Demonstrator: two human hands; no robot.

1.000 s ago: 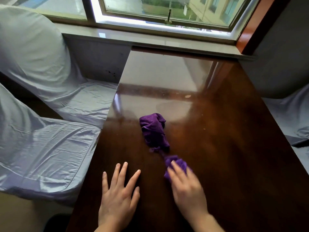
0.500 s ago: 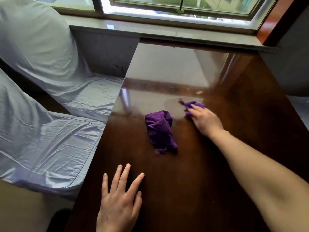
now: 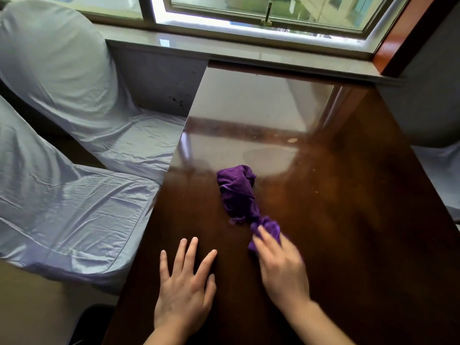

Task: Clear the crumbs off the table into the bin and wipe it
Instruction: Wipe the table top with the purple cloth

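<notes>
A dark glossy wooden table (image 3: 353,232) runs from me to the window sill. A crumpled purple cloth (image 3: 237,190) lies near its middle. A smaller purple cloth (image 3: 267,226) lies just nearer, touching the first one's near end. My right hand (image 3: 281,265) presses down on it, fingers over the fabric, blurred by motion. My left hand (image 3: 184,282) rests flat on the wood to the left, fingers spread, holding nothing. A pale crumb (image 3: 292,140) lies farther up the table, with small specks (image 3: 316,191) to the right of the cloth.
Two chairs in pale blue covers (image 3: 74,215) (image 3: 62,70) stand along the table's left side. Another covered seat (image 3: 445,170) is at the right edge. The window sill (image 3: 249,53) closes the far end. A dark object (image 3: 92,319) sits on the floor at the near left.
My right hand swept the small cloth from near me out to the table's middle, then pulled it back toward me. The larger cloth and my left hand stayed put.
</notes>
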